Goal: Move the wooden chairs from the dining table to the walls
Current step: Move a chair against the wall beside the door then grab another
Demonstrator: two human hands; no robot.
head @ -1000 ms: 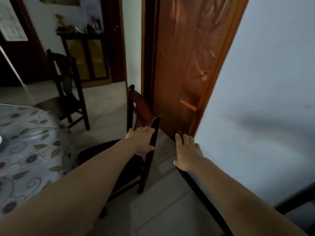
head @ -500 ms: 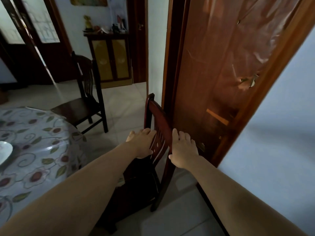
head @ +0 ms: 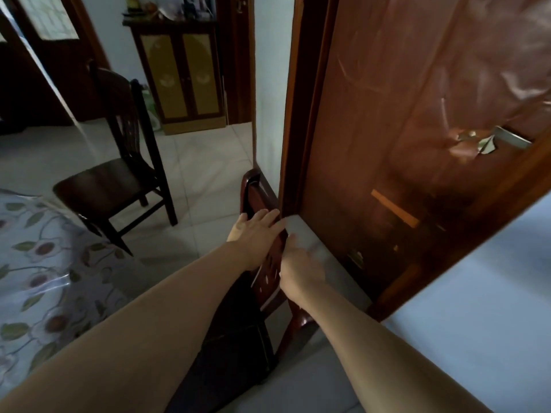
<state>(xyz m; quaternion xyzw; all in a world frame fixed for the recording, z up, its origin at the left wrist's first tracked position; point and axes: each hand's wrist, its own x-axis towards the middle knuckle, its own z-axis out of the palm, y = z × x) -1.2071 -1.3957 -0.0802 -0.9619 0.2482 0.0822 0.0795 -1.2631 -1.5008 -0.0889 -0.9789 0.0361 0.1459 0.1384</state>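
A reddish wooden chair (head: 256,192) stands right in front of me, its back almost touching the wooden door frame (head: 293,114). My left hand (head: 258,234) lies over the top rail of the chair's back, fingers wrapped on it. My right hand (head: 298,266) grips the near side of the same back rail. The chair's dark seat (head: 235,338) shows below my left forearm. A second dark wooden chair (head: 119,177) stands at the dining table (head: 35,263), which has a floral cloth, at the left.
A brown wooden door (head: 417,129) fills the right, with a pale wall (head: 477,293) beside it. A dark cabinet with yellow panels (head: 179,73) stands at the back wall. Pale floor tiles (head: 208,162) lie open between the two chairs.
The chair has moved closer to the door frame and nearer to me. My right hand, free a second ago, has closed on the chair's back beside my left hand.
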